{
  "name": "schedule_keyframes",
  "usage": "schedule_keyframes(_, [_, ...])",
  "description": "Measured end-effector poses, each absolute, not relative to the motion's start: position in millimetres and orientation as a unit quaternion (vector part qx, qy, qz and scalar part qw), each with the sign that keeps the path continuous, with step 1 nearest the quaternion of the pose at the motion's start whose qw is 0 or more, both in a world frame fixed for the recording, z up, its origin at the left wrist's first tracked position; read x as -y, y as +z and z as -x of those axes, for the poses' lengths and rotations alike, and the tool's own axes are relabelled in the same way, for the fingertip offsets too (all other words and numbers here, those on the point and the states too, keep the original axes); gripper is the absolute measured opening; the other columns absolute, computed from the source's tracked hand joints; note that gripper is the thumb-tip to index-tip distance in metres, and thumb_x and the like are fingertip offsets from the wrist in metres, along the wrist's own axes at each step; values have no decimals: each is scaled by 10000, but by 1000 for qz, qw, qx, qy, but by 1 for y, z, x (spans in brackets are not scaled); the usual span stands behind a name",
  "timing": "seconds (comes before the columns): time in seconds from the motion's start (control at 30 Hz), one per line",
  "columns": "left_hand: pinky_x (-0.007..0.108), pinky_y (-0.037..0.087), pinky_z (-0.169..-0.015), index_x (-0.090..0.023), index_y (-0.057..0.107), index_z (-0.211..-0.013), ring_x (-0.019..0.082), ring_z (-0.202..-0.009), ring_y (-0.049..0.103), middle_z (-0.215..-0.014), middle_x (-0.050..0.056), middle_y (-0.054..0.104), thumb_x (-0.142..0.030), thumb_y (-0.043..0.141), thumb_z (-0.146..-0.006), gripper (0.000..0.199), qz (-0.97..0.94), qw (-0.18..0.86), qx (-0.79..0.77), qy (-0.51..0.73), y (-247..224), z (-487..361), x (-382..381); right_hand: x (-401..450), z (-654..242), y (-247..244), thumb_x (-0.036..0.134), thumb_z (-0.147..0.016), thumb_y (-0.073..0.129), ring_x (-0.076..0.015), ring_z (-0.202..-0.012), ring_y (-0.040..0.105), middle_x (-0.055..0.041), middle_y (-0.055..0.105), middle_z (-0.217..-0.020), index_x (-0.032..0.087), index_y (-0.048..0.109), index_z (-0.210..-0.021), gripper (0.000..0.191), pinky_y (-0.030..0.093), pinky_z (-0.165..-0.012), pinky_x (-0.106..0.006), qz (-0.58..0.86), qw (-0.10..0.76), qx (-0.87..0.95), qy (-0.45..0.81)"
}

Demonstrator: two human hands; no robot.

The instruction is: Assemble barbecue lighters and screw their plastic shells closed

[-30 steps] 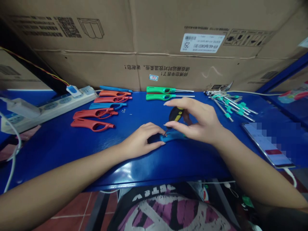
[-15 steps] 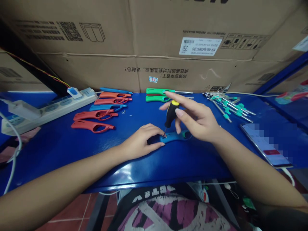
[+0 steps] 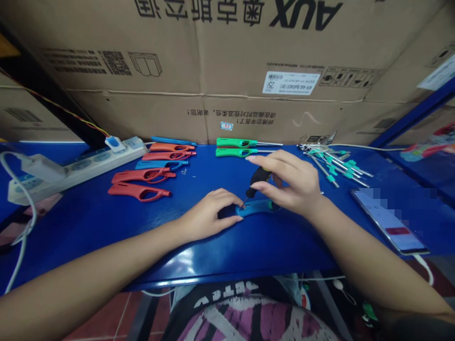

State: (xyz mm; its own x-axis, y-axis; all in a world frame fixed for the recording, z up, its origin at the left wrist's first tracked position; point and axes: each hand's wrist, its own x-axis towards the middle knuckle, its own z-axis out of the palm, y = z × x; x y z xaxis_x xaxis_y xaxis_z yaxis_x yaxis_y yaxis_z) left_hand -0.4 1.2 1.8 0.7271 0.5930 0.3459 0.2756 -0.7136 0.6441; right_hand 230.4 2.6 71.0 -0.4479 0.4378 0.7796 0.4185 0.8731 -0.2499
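Note:
A blue lighter body (image 3: 256,207) lies flat on the blue table, its far right end partly behind my right hand. My left hand (image 3: 213,213) pinches the lighter's left end between thumb and fingers. My right hand (image 3: 293,180) is closed around the black and yellow handle of a screwdriver (image 3: 256,182), which is tilted. The screwdriver's thin shaft slants down to the left end of the lighter, beside my left fingertips. Whether its tip sits in a screw is too small to tell.
Several red, orange and blue lighter shells (image 3: 142,192) lie at the left, beside small loose metal bits (image 3: 184,171). Two green lighters (image 3: 234,152) lie at the back. Metal rods with teal parts (image 3: 337,163), a phone (image 3: 391,222) and a power strip (image 3: 81,163) flank the work area.
The screwdriver has leaned further over, its handle tipping right. My right hand has rolled and its fingers have wrapped round the handle differently. My left hand stays on the lighter. The view has tilted up slightly.

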Motion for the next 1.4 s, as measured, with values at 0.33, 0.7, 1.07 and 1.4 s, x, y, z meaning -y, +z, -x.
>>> schedule_keyframes(0.33, [385, 486, -1004, -210, 664, -1138, 218, -1101, 641, -1128, 58, 723, -280, 686, -931, 220, -885, 282, -244, 280, 3, 0, -1, -2, -229, 70, 300, -956, 634, -180, -869, 683, -101, 722, -1093, 194, 665, -1274, 337, 577, -764, -308, 235, 453, 860, 3])
schedule_keyframes(0.7, [351, 482, -977, -208, 651, -1091, 201, -1068, 649, -1118, 39, 719, -267, 691, -930, 176, -887, 261, -260, 279, 0, -2, 1, 6, -227, 75, 276, -973, 618, -146, -853, 669, -61, 698, -1033, 225, 664, -1242, 277, 564, -719, -253, 226, 401, 886, 60])
schedule_keyframes(1.07, [347, 503, -958, -202, 661, -1060, 202, -1048, 648, -1071, 33, 729, -239, 693, -921, 147, -876, 252, -298, 283, 5, -6, 11, 11, -227, 83, 114, -972, 532, -154, -1048, 689, -60, 737, -1119, 186, 662, -1205, 276, 555, -924, -272, 184, 410, 884, 130])
schedule_keyframes(1.4, [340, 509, -953, -193, 655, -1058, 197, -1050, 637, -1073, 31, 721, -218, 688, -915, 148, -873, 257, -310, 274, 4, -6, 12, 9, -222, 73, 179, -966, 591, -176, -991, 704, -68, 749, -1086, 207, 662, -1227, 272, 577, -852, -289, 226, 444, 866, 44])
